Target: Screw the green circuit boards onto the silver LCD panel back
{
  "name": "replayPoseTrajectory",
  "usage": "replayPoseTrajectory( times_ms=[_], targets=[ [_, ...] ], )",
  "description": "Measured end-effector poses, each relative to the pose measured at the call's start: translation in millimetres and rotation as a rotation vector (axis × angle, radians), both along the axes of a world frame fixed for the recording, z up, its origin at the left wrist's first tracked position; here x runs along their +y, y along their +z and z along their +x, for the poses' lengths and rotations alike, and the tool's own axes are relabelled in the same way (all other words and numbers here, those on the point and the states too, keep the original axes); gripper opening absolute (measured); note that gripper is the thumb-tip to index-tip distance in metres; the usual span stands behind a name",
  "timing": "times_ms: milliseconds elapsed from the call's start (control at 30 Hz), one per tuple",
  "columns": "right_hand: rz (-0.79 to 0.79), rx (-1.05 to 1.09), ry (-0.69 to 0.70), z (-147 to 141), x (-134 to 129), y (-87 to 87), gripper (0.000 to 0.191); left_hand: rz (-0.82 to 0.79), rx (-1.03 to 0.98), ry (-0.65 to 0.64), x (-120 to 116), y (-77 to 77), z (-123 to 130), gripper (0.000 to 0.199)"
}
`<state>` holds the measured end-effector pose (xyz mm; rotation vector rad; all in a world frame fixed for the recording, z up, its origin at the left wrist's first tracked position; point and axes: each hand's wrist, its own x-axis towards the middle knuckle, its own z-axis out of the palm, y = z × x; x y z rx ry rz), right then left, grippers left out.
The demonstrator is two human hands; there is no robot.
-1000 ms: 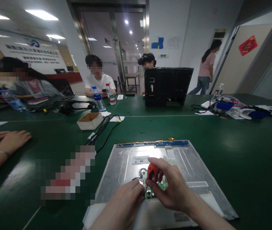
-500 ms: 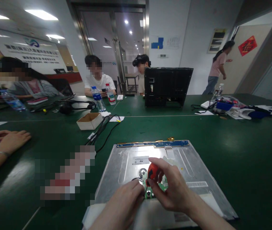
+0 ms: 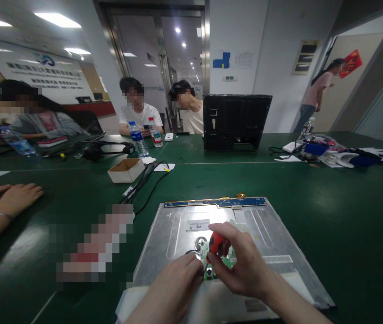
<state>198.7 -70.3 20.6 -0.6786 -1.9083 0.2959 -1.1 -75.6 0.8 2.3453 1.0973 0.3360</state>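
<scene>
Hands of a co-worker [image 3: 23, 198] rest by the left edge of the green table [image 3: 313, 202], well apart from yours. Further right stand an open box [image 3: 124, 176] and black cables [image 3: 146, 177]. Next, by the table's near edge, lies the metal panel [image 3: 178, 225], a blue circuit strip [image 3: 211, 203] along its far edge. Your left hand [image 3: 185, 272] bends over the panel's middle, against the left side of the green circuit board [image 3: 204, 250]; its fingertips are hidden, so whether they pinch anything cannot be told. Beside it, your right hand [image 3: 242, 258] holds a red-and-black screwdriver [image 3: 215, 242], thumb and fingers narrow round the handle, the shaft slanting down leftward to the board. Over the last second your hands have barely shifted; the handle has only tipped slightly rightward, which suggests you are still busy at the same spot. Behind, a person in white [image 3: 194, 114] has leaned out left of the black casing [image 3: 237, 119], away from your panel. Gloves [image 3: 353, 158] lie toward the far right corner.
</scene>
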Motion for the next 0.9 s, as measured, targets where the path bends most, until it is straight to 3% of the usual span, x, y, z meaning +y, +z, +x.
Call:
replayPoseTrajectory(
  times_ms=[233, 667, 900],
  targets=[
    [-0.014, -0.001, 0.019, 1.1, -2.3, 3.8, 0.06, 0.017, -0.023, 0.008, -1.4, 1.5, 1.4, 0.026],
    [0.02, -0.01, -0.015, -0.1, 0.5, -4.2, 0.051, 0.043, -0.035, 0.012, 0.5, -9.8, -3.7, 0.029],
    [-0.004, -0.031, -0.015, 1.3, 2.1, -3.9, 0.051, 0.022, -0.043, -0.003, 0.3, -5.7, -0.8, 0.028]
  ],
)
